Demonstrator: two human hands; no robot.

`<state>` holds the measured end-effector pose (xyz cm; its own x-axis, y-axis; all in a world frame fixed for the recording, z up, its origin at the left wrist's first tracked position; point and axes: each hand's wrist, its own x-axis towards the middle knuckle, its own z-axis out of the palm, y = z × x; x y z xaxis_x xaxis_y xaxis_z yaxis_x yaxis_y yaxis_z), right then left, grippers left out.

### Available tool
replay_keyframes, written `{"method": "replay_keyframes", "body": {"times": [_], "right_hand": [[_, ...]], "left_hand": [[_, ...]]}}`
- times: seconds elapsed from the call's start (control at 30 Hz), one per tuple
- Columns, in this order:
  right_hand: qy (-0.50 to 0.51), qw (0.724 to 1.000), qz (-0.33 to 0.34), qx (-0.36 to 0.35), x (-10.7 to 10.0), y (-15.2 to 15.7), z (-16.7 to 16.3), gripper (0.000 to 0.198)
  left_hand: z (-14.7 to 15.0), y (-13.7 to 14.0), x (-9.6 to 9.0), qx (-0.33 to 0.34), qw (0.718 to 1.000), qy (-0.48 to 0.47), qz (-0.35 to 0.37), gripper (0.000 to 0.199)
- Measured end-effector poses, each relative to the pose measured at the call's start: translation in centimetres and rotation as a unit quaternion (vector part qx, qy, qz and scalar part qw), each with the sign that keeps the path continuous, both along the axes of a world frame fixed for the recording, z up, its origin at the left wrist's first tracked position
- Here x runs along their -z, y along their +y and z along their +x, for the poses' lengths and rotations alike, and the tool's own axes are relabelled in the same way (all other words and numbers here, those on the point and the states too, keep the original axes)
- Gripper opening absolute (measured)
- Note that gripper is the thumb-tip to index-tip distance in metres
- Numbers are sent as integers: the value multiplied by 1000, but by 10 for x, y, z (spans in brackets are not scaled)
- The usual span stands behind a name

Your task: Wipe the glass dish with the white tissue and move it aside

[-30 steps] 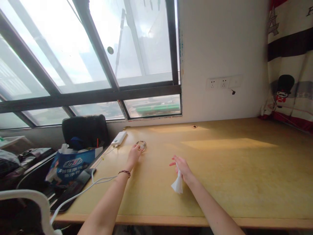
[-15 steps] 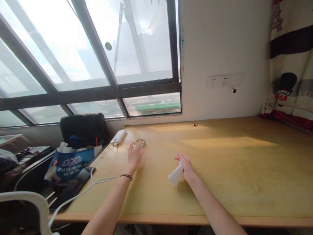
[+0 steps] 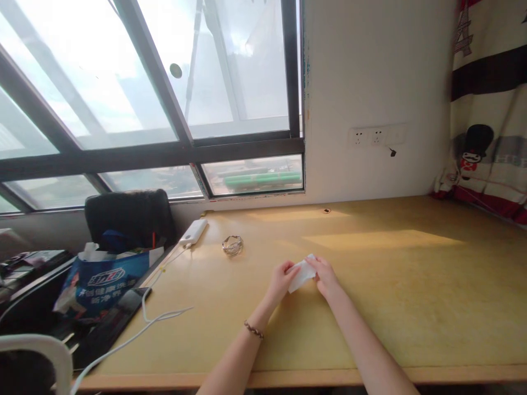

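Note:
Both of my hands meet over the middle of the wooden desk [image 3: 411, 285] and hold a white tissue [image 3: 301, 272] between them. My left hand [image 3: 281, 281] pinches its left edge, and my right hand [image 3: 326, 276] grips its right side. A beaded bracelet is on my left wrist. A small metal bracelet [image 3: 233, 245] lies alone on the desk, further back and to the left of my hands.
A white power bank [image 3: 193, 232] lies near the desk's back left corner, with a white cable [image 3: 152, 315] trailing off the left edge. A blue printed bag [image 3: 101, 280] and a black chair [image 3: 129, 216] stand at the left. Wall sockets [image 3: 376, 137] are above the desk, a patterned curtain [image 3: 486, 109] at the right.
My left hand left the metal bracelet and came right to take the tissue's left edge. My right hand lifted the tissue forward between both hands.

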<state>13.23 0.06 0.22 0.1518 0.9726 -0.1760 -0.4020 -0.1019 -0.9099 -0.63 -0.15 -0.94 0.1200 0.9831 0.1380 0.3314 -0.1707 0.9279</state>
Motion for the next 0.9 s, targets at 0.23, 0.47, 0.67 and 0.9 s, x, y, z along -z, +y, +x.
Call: {"method": "replay_keyframes", "body": {"times": [0.23,0.47,0.67,0.9], "right_hand": [[-68,991,-29,-111,-10,-10,0,22],[-217,968,54,-113,7,-9,5,16],[-275,959,68,-11,6,-12,-2,19],[-312,943,69,92,-3,-17,5,22]], "left_hand": [[-38,12,-5,-7,985,-107,-132,39],[-33,7,-13,14,984,-92,-149,38],[-29,7,-10,18,994,-60,-93,35],[-34,0,-16,-147,982,70,99,23]]}}
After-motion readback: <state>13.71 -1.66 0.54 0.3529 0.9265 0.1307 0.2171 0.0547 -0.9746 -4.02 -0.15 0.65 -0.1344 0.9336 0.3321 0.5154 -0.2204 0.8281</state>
